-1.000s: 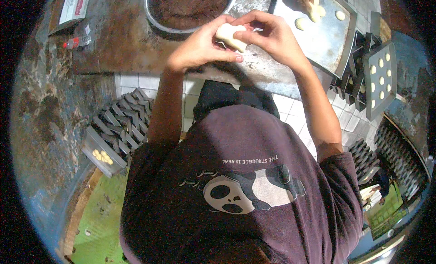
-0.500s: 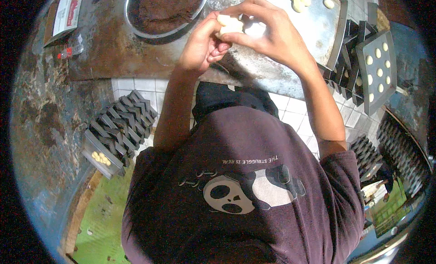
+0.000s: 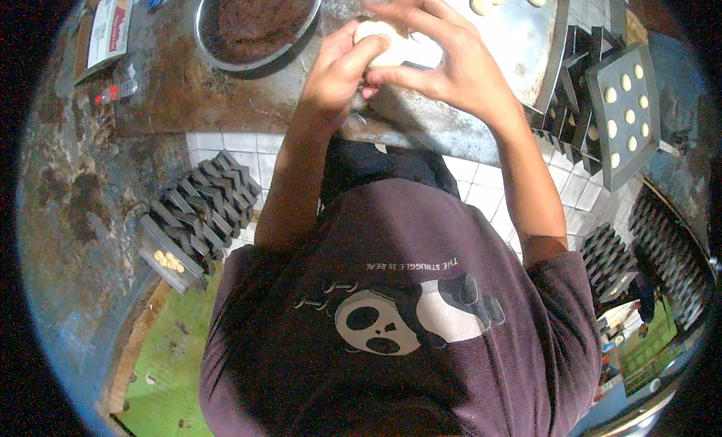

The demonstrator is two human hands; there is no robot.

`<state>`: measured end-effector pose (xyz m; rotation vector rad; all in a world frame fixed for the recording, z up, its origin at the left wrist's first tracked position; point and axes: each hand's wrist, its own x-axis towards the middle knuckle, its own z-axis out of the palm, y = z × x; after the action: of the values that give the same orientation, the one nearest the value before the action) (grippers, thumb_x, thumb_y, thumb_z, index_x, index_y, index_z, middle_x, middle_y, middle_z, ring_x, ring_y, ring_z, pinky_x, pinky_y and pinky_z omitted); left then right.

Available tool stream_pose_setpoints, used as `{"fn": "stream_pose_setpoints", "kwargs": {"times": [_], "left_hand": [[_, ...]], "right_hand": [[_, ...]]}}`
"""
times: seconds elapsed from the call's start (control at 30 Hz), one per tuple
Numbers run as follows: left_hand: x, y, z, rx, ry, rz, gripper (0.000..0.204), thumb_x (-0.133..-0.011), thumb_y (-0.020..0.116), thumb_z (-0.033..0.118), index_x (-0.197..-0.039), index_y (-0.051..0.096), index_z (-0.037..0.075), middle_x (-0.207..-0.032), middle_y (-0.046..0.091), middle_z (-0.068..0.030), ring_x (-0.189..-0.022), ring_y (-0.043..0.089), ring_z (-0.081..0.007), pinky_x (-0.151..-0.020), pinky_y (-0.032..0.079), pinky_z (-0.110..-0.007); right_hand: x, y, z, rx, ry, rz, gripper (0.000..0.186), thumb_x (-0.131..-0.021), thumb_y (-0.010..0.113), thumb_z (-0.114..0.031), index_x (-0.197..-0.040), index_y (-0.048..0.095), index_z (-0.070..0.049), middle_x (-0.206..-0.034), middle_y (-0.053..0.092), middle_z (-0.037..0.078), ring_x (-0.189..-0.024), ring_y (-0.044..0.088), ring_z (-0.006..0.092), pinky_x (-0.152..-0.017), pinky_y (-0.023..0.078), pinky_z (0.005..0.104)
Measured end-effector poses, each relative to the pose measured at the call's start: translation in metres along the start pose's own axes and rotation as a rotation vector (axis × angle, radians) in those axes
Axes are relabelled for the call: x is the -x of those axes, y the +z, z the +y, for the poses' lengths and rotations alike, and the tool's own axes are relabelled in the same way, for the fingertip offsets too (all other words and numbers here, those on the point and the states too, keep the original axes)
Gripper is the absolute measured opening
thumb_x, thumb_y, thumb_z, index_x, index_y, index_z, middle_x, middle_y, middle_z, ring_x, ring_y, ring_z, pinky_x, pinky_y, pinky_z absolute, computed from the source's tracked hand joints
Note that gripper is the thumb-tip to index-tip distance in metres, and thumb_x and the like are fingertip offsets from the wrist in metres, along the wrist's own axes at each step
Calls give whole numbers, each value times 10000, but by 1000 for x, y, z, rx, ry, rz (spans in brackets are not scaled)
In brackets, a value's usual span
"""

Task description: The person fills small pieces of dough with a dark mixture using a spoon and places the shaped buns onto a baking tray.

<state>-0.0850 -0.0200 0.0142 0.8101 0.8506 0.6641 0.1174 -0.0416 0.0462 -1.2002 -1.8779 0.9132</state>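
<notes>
Both hands have drifted higher since a second ago. The left hand (image 3: 342, 68) and right hand (image 3: 444, 57) pinch a pale dough ball (image 3: 380, 42) between them, fingers curled, beside the metal bowl of dark filling (image 3: 256, 19) and baking tray (image 3: 526, 38).

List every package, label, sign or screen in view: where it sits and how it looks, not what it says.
Flat packet: far left of the worktop, left of the round metal bowl; rectangular, white and pale with a red patch.
Small red-and-clear item: just below the packet; too small to tell its kind.
Shirt print: on the person's dark maroon shirt; a white cartoon skull shape under a line of small lettering.
No screens or signs show.
</notes>
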Motion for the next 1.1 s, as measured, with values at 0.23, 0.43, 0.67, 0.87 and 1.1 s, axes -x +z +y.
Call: {"fn": "stream_pose_setpoints", "kwargs": {"times": [0.23, 0.43, 0.67, 0.87, 1.1], "left_hand": [[-2, 17, 16, -133, 134, 193, 428, -968, 721, 203, -1301, 502, 46, -824, 627, -19, -629, 513, -15, -487, 362, -183], [-26, 30, 30, -588, 508, 253, 321, -913, 764, 105, -1168, 585, 27, -899, 692, -41, -779, 649, -116, -773, 535, -252], [-30, 71, 24, -218, 465, -8, 404, -805, 752, 18, -1139, 525, 30, -968, 662, -58, -952, 644, -120, -891, 532, -299], [-30, 88, 24, 41, 527, -73, 557, -806, 826, 76, -1219, 456, 33, -1047, 668, -126, -1005, 680, -187, -902, 544, -320], [-59, 59, -14, -558, 695, 87, 575, -766, 747, -29, -1276, 505, 80, -927, 692, -65, -875, 662, -148, -810, 542, -291]], "right_hand": [[7, 36, 42, -523, 311, 346, 264, -963, 736, -212, -1129, 768, -9, -936, 725, 73, -832, 687, 162, -751, 547, 290], [13, 67, 15, -1662, 431, 385, 342, -960, 673, -7, -1283, 561, -18, -1082, 706, 85, -930, 714, 169, -835, 611, 281], [7, 65, -1, -895, 228, 835, 230, -934, 693, -57, -1148, 690, 29, -1063, 728, 55, -960, 665, 114, -815, 529, 242], [25, 28, -9, -949, 230, 637, 134, -910, 703, -96, -989, 733, 8, -932, 719, 17, -845, 650, 102, -748, 531, 271], [65, -10, 27, -78, 381, 165, 184, -885, 763, -181, -958, 754, -12, -760, 734, 90, -715, 703, 131, -724, 565, 295]]}}
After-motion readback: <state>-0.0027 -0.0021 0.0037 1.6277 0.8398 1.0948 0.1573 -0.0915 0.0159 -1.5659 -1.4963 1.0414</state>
